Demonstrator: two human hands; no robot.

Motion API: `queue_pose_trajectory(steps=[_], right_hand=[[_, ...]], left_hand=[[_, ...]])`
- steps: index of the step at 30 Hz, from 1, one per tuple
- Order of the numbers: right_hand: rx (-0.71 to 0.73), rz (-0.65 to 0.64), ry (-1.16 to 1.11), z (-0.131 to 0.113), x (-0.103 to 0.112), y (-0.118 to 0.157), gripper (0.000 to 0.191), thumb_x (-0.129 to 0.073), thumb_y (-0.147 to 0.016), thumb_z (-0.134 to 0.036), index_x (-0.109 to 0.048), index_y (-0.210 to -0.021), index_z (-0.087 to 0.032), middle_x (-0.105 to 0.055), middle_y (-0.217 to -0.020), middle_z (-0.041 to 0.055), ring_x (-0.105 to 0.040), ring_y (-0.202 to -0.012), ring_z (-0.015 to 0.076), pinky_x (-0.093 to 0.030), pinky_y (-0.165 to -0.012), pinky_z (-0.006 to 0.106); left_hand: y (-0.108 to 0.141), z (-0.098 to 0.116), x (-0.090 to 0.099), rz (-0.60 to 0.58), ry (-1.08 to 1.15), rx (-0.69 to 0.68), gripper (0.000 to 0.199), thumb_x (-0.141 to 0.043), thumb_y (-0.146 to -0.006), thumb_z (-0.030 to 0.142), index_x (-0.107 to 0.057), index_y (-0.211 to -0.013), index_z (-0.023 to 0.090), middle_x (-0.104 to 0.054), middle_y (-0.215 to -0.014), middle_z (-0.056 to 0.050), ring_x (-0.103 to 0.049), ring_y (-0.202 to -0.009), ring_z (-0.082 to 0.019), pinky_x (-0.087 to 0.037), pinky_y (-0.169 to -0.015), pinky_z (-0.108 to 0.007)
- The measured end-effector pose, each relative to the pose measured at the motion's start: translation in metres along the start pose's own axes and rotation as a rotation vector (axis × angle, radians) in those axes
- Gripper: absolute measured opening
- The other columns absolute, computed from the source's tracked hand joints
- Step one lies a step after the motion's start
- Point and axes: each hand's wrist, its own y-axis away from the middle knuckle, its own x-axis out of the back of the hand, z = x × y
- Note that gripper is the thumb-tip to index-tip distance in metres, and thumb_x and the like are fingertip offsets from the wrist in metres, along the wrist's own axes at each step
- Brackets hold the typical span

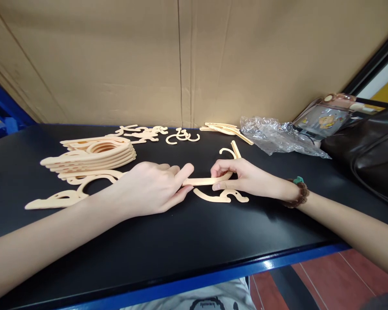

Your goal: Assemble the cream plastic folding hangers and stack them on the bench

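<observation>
My left hand [160, 187] is closed on the left end of a beige plastic strip [201, 181]. The strip's right part is pinched between the thumb and fingers of my right hand [234, 175]. Just behind my right hand, a thin hook [226, 151] and a straight piece [236, 149] stick out; whether they join the strip is hidden. A curved beige piece [213, 198] lies on the table below the strip. Left of my left hand is a beige hanger-shaped piece [56, 200], partly covered by my wrist.
A stack of beige hanger-like pieces [93, 157] stands at the left of the black table [181, 241]. Small curved parts [144, 133], hooks [183, 135] and strips [224, 129] lie at the back. Crumpled clear plastic [278, 135] and a dark bag [371, 148] sit right.
</observation>
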Motion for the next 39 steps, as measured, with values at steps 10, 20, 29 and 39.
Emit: queue_pose_trajectory(steps=[10,20,29,39], right_hand=[[0.068,0.383,0.484,0.005,0.036,0.003,0.026,-0.056,-0.088,-0.042,-0.066,-0.096,-0.019,-0.067,-0.095,0.0047,-0.059,-0.083,0.0162,-0.041,-0.068,0.026],[-0.053,0.172,0.812,0.002,0.042,0.009,0.037,-0.043,-0.094,-0.042,-0.068,-0.083,-0.018,-0.068,-0.087,0.0065,-0.059,-0.08,0.0195,-0.038,-0.071,0.03],[0.119,-0.02,0.479,0.002,0.037,0.009,0.034,-0.043,-0.095,-0.039,-0.067,-0.107,-0.018,-0.062,-0.104,0.0061,-0.06,-0.089,0.0161,-0.044,-0.082,0.031],[0.108,0.014,0.42,0.005,0.032,0.007,0.026,-0.057,-0.089,-0.037,-0.067,-0.103,-0.018,-0.064,-0.094,0.0033,-0.058,-0.079,0.0124,-0.046,-0.07,0.024]], left_hand=[[0.0,-0.008,-0.002,0.001,0.158,-0.008,0.024,-0.03,-0.096,0.024,-0.051,-0.086,0.017,-0.057,-0.076,-0.005,-0.054,-0.068,-0.017,-0.03,-0.048,-0.026],[0.0,-0.013,-0.012,-0.039,0.348,0.012,0.021,-0.036,-0.088,0.015,-0.055,-0.097,0.016,-0.059,-0.092,-0.008,-0.051,-0.086,-0.022,-0.044,-0.076,-0.036],[0.001,-0.015,-0.026,0.041,0.413,-0.008,0.038,-0.034,-0.078,-0.004,-0.056,-0.099,0.019,-0.056,-0.119,-0.006,-0.05,-0.103,-0.021,-0.043,-0.087,-0.034],[0.001,-0.01,-0.013,0.031,0.446,0.083,0.028,-0.027,-0.094,0.013,-0.054,-0.094,0.016,-0.059,-0.095,-0.006,-0.054,-0.084,-0.019,-0.044,-0.073,-0.031]])
